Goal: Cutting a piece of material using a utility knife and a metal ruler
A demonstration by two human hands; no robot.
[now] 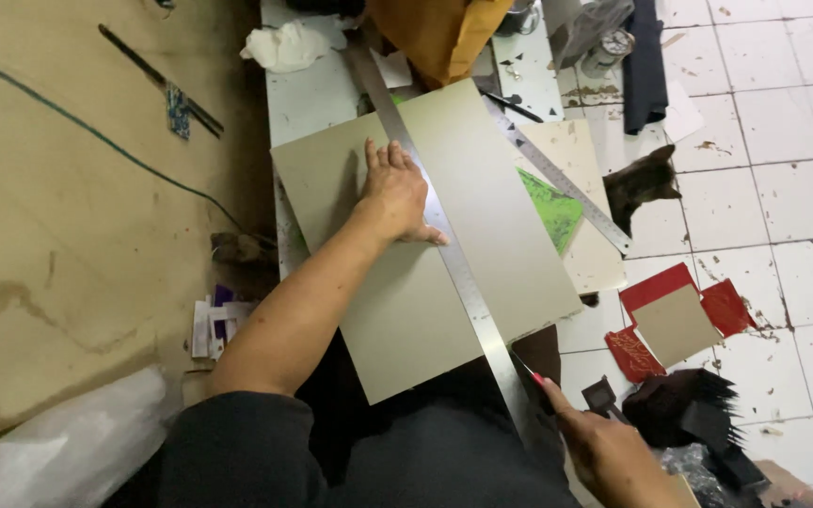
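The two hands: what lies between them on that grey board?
In the head view, a long steel ruler runs between left hand and right hand, across the grey board.

Dark cat point(640, 184) on tiled floor point(783, 150). Red card pieces point(675, 306) just below cat. Green scrap point(549, 207) left of cat; white rag point(284, 47) far upper left of it.

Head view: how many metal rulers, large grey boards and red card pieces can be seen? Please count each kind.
Long metal rulers: 2
Large grey cardboard sheet under the left hand: 1
Red card pieces on the tiled floor: 3
Total: 6
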